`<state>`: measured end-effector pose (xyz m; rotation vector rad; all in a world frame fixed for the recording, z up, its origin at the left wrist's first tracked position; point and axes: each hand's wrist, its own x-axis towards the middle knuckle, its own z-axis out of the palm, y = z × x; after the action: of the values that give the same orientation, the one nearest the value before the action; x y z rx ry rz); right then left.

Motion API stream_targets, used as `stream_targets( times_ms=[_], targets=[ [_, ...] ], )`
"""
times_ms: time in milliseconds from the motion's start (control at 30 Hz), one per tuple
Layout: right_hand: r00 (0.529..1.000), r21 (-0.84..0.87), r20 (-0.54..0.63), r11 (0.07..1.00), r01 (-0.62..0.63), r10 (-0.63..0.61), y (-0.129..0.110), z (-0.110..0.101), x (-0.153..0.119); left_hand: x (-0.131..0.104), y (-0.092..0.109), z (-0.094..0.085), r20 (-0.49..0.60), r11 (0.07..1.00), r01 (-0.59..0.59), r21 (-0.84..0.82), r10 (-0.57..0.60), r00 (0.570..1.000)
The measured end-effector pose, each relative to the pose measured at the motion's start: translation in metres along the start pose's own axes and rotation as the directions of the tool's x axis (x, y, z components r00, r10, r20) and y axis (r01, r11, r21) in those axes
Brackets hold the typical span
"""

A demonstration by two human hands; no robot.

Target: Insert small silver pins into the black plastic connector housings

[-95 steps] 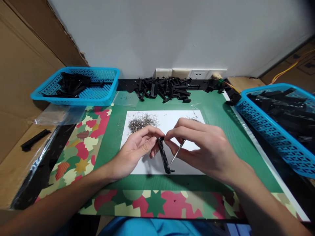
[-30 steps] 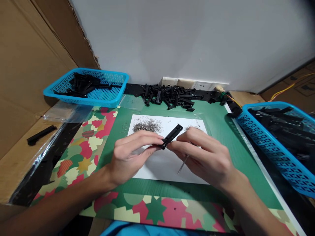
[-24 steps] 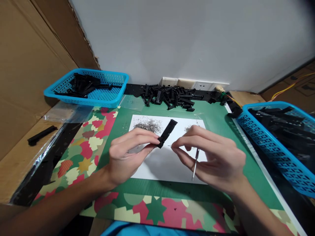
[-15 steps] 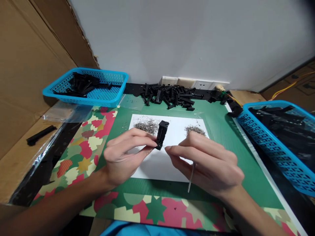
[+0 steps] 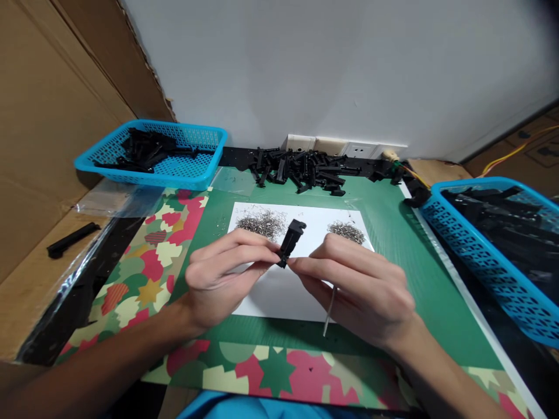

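Note:
My left hand [image 5: 231,273] pinches the lower end of a small, long black plastic part [image 5: 291,237], which stands tilted above a white paper sheet [image 5: 271,297]. Thumb and forefinger of my right hand [image 5: 360,285] are closed at that same lower end, touching or almost touching it. A thin pale rod [image 5: 330,311] sticks out below the right fingers, tucked in that hand. Whether the right fingertips also pinch something tiny cannot be seen. Behind my hands, two heaps of small metal springs or wire pieces lie on the paper, a left heap [image 5: 262,223] and a right heap [image 5: 346,231].
Black plastic parts [image 5: 301,169] are piled at the back by wall sockets [image 5: 358,150]. Blue baskets of black parts stand left [image 5: 187,174] and right [image 5: 489,279]. One loose black part [image 5: 73,240] lies on cardboard at left. A green board [image 5: 406,256] covers the table.
My right hand has moved slightly left, up to the black part's lower end. The part's top has tipped to the right and turned a little.

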<state>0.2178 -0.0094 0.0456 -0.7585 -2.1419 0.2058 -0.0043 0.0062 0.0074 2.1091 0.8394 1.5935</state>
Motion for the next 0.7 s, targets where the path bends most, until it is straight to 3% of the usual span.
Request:
stream_targets(
  times_ms=[300,467,600,700],
  targets=[
    [0.999,0.030,0.045,1.000,-0.003,0.002,0.014,-0.005,-0.003,0.003,0.000,-0.001,0.044,1.000,0.000,0.022,-0.001,0.999],
    [0.988,0.119,0.074,0.983,-0.143,0.135,0.014,-0.022,0.003,0.005,-0.001,0.001,0.094,1.000,0.005,0.018,-0.007,0.996],
    [0.960,0.113,0.138,0.959,-0.261,0.245,0.017,-0.027,0.004,0.001,-0.005,0.004,0.105,0.994,0.073,0.082,-0.081,0.991],
    [0.971,0.023,0.127,0.978,-0.207,0.203,0.025,-0.024,0.001,-0.003,-0.009,0.006,0.167,0.982,0.161,0.100,-0.176,0.970]
  ],
)
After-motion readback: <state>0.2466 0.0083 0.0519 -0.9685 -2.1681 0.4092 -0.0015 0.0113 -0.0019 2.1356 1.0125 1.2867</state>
